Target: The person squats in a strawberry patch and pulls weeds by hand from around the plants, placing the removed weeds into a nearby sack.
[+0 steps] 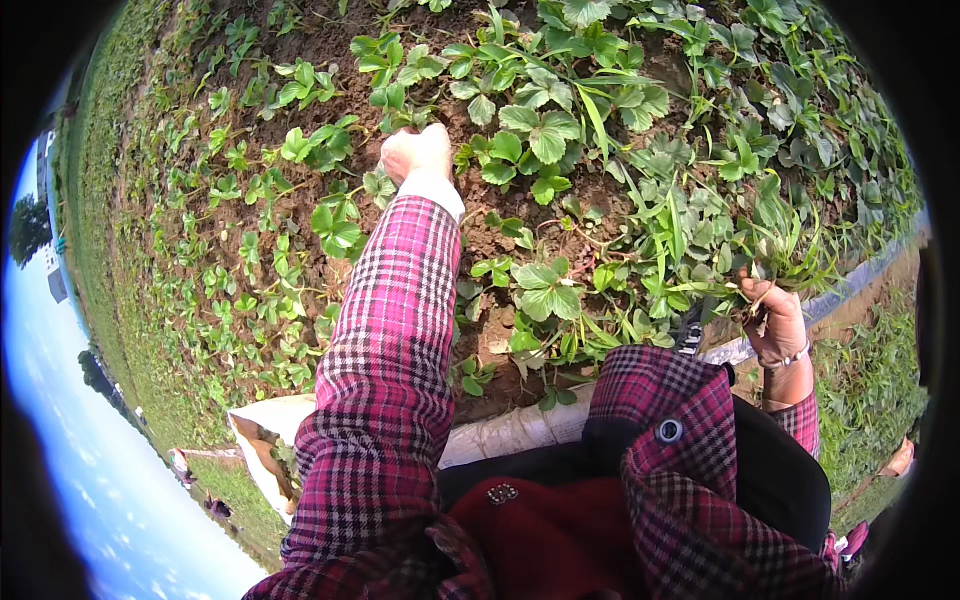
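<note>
My left hand (417,154) reaches out over the brown soil, its fingers closed around the base of a small leafy plant (407,114) that looks like a strawberry plant. Three-part toothed leaves stand just beyond the knuckles. On the right, my right hand (778,321) grips a bunch of uprooted-looking grass and leaves (784,259) with the thumb uppermost. A pale band circles that wrist. Between the two hands grow more strawberry plants (550,292), mixed with long grass blades (595,124). What my left fingertips touch is hidden behind the fist.
Near my left elbow stands an open whitish sack (262,442) with leaves inside. A pale plastic-like strip (517,436) edges the bed in front of my body. A dark shoe (690,330) shows beside my right hand. Farther off at left are people (217,507) and buildings.
</note>
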### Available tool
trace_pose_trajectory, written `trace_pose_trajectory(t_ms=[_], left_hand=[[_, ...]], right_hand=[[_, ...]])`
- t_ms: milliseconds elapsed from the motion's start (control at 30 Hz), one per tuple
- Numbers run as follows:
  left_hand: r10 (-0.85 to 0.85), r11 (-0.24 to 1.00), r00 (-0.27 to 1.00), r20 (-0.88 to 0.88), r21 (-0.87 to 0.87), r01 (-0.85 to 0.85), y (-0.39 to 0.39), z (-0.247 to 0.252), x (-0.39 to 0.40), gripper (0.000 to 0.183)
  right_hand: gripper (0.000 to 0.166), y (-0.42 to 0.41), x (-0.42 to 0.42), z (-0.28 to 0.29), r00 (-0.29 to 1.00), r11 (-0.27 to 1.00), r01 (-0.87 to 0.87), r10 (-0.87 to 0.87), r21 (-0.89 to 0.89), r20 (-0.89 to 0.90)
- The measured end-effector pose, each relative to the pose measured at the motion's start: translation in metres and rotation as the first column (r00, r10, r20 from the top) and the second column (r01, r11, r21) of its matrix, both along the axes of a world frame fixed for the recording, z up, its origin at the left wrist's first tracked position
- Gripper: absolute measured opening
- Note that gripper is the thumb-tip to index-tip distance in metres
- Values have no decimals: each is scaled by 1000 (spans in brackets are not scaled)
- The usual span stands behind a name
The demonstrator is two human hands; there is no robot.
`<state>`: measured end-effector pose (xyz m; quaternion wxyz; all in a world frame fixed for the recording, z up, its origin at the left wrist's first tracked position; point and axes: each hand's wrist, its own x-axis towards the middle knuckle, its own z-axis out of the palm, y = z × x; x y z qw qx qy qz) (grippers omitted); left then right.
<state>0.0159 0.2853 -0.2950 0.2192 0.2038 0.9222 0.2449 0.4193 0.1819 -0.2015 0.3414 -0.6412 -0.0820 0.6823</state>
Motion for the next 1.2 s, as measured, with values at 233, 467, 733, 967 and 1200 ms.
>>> trace_pose_trajectory(t_ms=[233, 467, 733, 967, 1200], left_hand=[[-130, 991, 990, -45, -19, 130, -9, -9, 0, 21], [-348, 869, 895, -279, 261, 419, -26, -34, -3, 19], [-609, 667, 595, -524, 67, 742, -33, -31, -12, 11], [-717, 626, 555, -422, -40, 779, -27, -23, -21, 8], [-534, 798, 841, -87, 277, 535, -33, -37, -41, 26]], right_hand=[[20, 2, -11, -1, 997, 999, -38, 36, 36, 61], [24, 4, -23, 0, 997, 998, -31, 26, 61, 79], [24, 4, -21, -3, 994, 999, -49, 50, -14, 94], [23, 2, -27, -1, 990, 994, -106, 106, -9, 87], [31, -1, -30, 0, 994, 996, -94, 93, 10, 62]])
